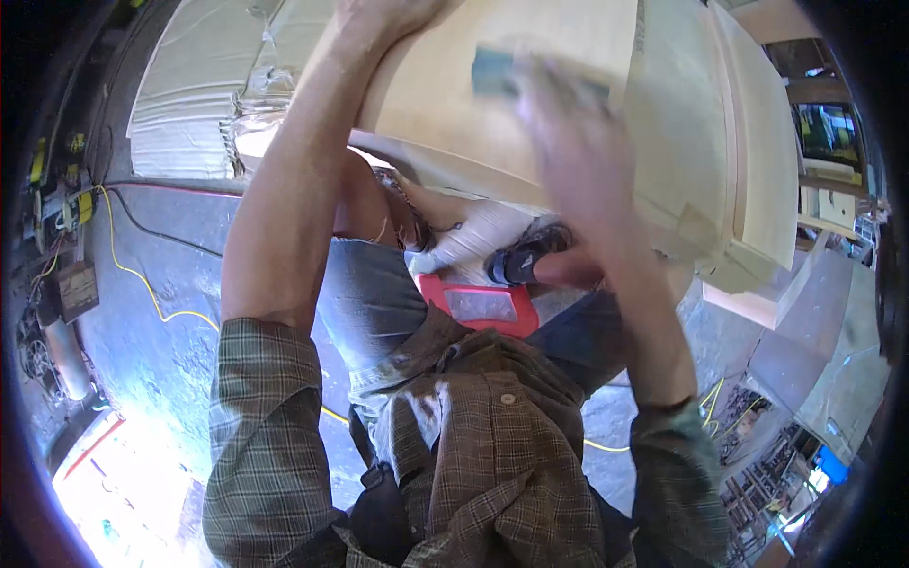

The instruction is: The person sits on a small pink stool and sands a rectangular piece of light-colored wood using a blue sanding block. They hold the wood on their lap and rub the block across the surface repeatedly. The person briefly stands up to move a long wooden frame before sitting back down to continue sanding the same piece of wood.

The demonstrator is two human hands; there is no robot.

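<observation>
Sanding a pale curved wooden panel (530,104) overhead, the blurred right hand (568,142) clasps a dark sanding block (494,71) while the left hand (379,14), its grip hidden, braces the top edge; even strokes would serve best.

Pale tan, unfinished wood on the curved panel (568,123), with a lighter cream edge on its far right side. Dark teal-blue on the small block (494,71) against the panel's upper face, blurred. Olive-green and brown plaid on the shirt (492,445) below the panel, with one pale button. Faded blue-grey denim on the trousers (365,312) just below the panel's lower edge. Bright red with a grey window on the flat case (478,305) beside the trousers. White on the glove (473,237) under the panel. Black with pale soles on the shoe (525,256) beside the glove. Yellow on the cord (142,279) across the grey-blue floor (170,350) left of the panel.
</observation>
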